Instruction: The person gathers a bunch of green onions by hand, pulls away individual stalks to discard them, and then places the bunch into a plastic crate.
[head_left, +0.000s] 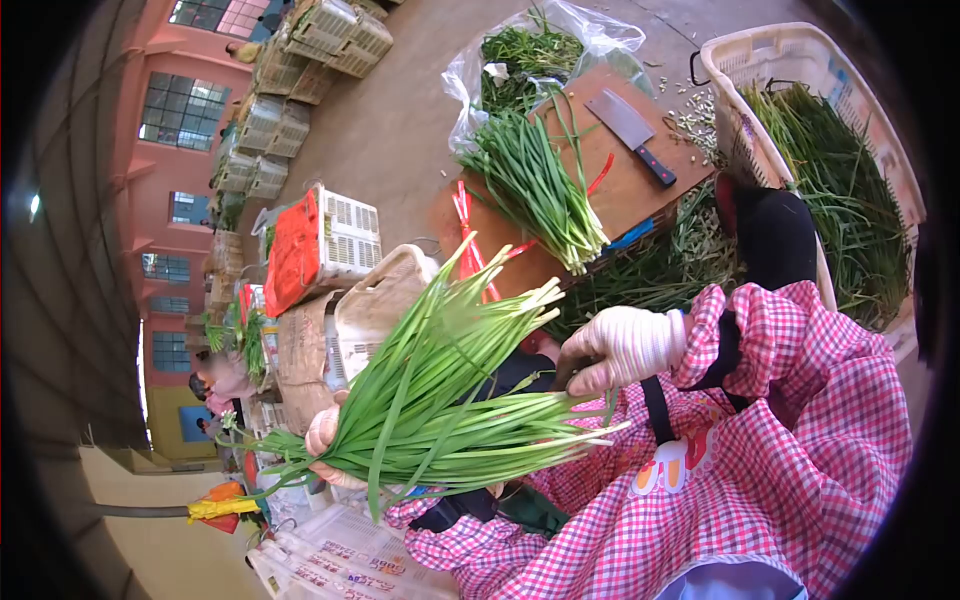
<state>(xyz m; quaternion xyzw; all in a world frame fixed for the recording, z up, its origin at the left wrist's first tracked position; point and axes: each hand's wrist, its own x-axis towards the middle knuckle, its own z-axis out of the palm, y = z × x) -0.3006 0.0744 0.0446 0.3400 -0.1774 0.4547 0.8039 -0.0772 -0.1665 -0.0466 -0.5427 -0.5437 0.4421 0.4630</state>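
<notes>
I hold a bunch of green chives over my lap between both gloved hands. My left hand is wrapped around the leafy part of the bunch. At the pale cut ends, the curled fingers of my right hand pinch the stalks. My sleeves and apron are pink checked cloth. A second bundle of chives lies on a wooden board beyond my hands, with a cleaver beside it.
A white basket full of greens stands beside the board, and more greens lie under it. A clear plastic bag holds trimmings. Red bands lie on the board's edge. A white crate, stacked crates and another person are farther off.
</notes>
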